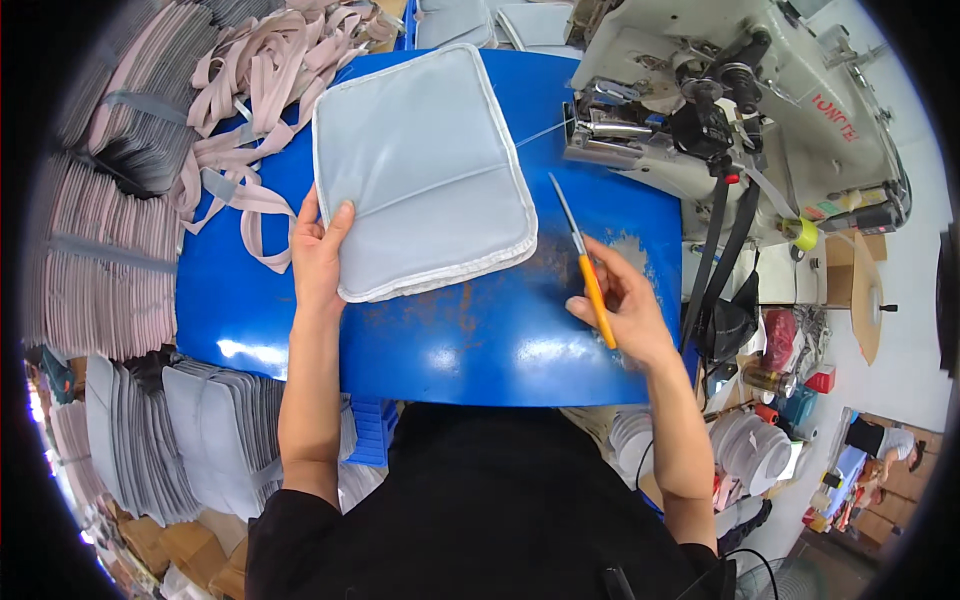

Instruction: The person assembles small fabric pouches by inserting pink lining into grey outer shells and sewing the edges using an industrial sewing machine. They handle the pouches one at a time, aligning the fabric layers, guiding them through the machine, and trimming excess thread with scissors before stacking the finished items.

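I have the left hand point(318, 255) pinching the grey, white-edged rectangular fabric panel point(420, 150) left of centre; the right hand point(630, 310) holds orange-handled metal snips point(587, 268). I'd keep the thin pale thread point(545, 132) taut, blade off the fabric.

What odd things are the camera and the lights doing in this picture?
Head view: the fisheye lens bows the blue table's near edge and leaves black corners; white glare patches shine along its front; the grey pad and orange-handled tool look fairly sharp; people at lower right look tilted, too small for detail.
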`<state>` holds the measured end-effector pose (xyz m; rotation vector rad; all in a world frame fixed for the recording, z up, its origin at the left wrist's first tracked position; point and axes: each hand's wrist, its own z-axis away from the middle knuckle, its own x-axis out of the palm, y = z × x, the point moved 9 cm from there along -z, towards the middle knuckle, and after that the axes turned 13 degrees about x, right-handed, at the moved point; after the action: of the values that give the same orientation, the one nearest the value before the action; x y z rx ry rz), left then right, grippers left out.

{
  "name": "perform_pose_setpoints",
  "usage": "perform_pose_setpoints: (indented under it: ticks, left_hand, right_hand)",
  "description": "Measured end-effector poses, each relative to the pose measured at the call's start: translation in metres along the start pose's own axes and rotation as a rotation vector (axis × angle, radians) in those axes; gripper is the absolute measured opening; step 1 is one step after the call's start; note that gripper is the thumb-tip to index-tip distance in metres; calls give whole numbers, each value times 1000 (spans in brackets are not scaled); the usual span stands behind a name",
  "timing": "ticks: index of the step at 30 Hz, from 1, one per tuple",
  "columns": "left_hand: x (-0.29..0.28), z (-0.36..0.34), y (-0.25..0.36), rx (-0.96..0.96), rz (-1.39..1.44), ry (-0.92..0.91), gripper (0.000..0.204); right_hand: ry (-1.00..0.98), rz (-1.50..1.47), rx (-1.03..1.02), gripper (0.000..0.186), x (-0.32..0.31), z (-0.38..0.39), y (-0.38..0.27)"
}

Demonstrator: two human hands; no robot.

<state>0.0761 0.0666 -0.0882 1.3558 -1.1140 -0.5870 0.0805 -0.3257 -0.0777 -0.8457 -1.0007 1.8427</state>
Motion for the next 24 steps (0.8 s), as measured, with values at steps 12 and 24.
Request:
perform_pose_setpoints:
  ticks: [12, 24]
  left_hand:
    - [11, -17, -3, -39, -14, -17, 61]
    - [168, -150, 2, 681, -583, -258, 39]
  right_hand:
    - [206, 112, -82, 64, 10, -37, -46]
    - [567, 459, -125, 52, -12, -9, -13]
